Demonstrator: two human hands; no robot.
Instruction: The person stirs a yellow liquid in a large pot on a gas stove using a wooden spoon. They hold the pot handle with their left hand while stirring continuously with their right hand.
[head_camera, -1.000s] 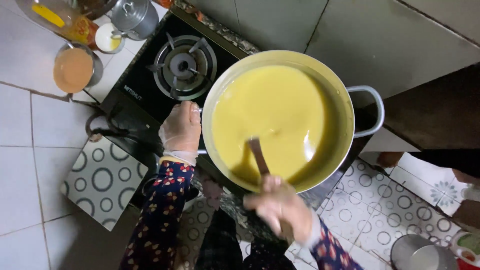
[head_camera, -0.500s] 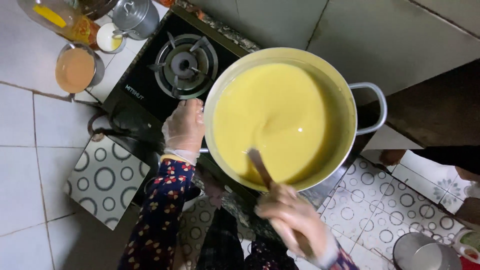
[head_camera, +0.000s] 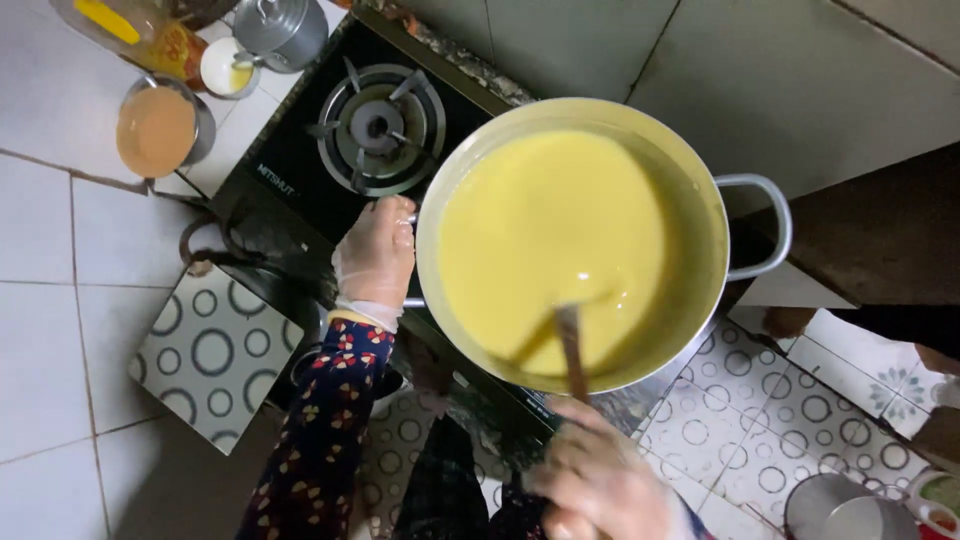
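A large steel pot (head_camera: 700, 200) full of smooth yellow batter (head_camera: 550, 240) sits on a black two-burner gas stove (head_camera: 290, 170). My left hand (head_camera: 378, 255), in a thin clear glove, grips the pot's left handle. My right hand (head_camera: 600, 480), at the bottom of the view, holds a wooden stirrer (head_camera: 570, 345) whose lower end dips into the batter near the pot's near rim. The pot's right handle (head_camera: 765, 225) sticks out free.
The stove's left burner (head_camera: 378, 125) is bare. A metal bowl of orange-brown liquid (head_camera: 158, 128), a small white cup (head_camera: 225, 68), a lidded steel container (head_camera: 280, 30) and a yellow-capped bottle (head_camera: 140, 30) stand at the upper left. Another steel container (head_camera: 835, 505) is at the lower right.
My right hand has drawn back toward me and the stirrer has swung right through the batter. The view has shifted slightly. My left hand stays on the handle.
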